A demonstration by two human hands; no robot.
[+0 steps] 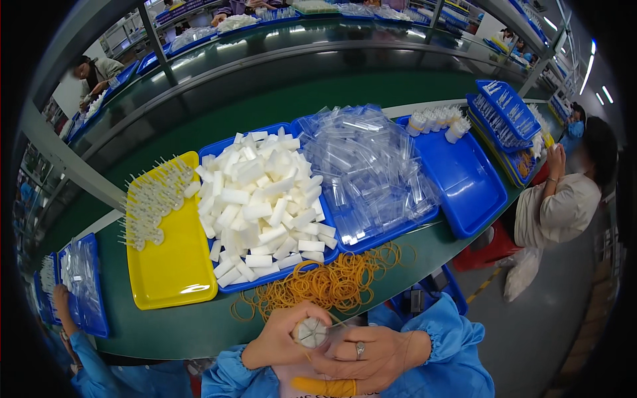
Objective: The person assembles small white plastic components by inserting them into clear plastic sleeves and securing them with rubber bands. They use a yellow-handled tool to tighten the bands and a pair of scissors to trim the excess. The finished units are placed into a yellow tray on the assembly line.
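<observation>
Gripping a round white bundle (310,331) end-on, the left hand (279,341) is wrapped closed around it; the right hand (371,358) closes against it from the other side. Just beyond the grip lie loose rubber bands (332,282), then a blue tray (229,286) of white pieces.

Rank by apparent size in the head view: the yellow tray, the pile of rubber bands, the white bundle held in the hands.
1. Yellow tray, clearly largest.
2. Pile of rubber bands, somewhat smaller.
3. White bundle, smallest even though nearest the camera, gripped by the left hand and right hand.
</observation>
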